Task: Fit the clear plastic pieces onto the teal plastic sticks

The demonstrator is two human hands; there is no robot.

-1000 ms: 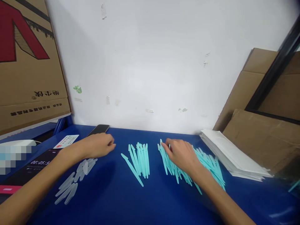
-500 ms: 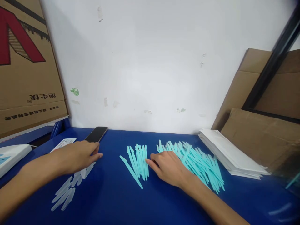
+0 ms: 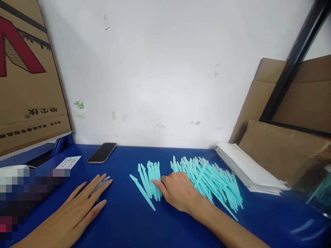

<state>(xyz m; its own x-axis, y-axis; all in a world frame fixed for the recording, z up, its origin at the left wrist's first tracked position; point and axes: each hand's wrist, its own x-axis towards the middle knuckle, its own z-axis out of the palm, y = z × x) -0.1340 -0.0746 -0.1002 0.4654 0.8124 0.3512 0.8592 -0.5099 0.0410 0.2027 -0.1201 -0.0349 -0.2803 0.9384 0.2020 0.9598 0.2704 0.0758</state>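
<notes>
My right hand [image 3: 179, 191] rests on the blue table [image 3: 124, 220], its fingers curled with the forefinger tip touching a small row of teal plastic sticks [image 3: 148, 179]. Just to its right lies a big loose heap of the same teal sticks [image 3: 212, 179]. My left hand [image 3: 77, 208] lies flat with fingers stretched out, covering a scatter of clear plastic pieces; one of them [image 3: 102, 182] shows under the fingertips. Neither hand holds anything that I can see.
A black phone [image 3: 101, 152] and a white card [image 3: 68, 162] lie at the back left. A stack of white bags [image 3: 248, 170] sits at the right, before leaning cardboard [image 3: 284, 148]. A large carton [image 3: 28, 79] stands at the left. The white wall is close behind.
My right hand slid left from the big heap to the small row of sticks. My left hand drew back toward me and flattened over the clear pieces. The view shifted slightly.
</notes>
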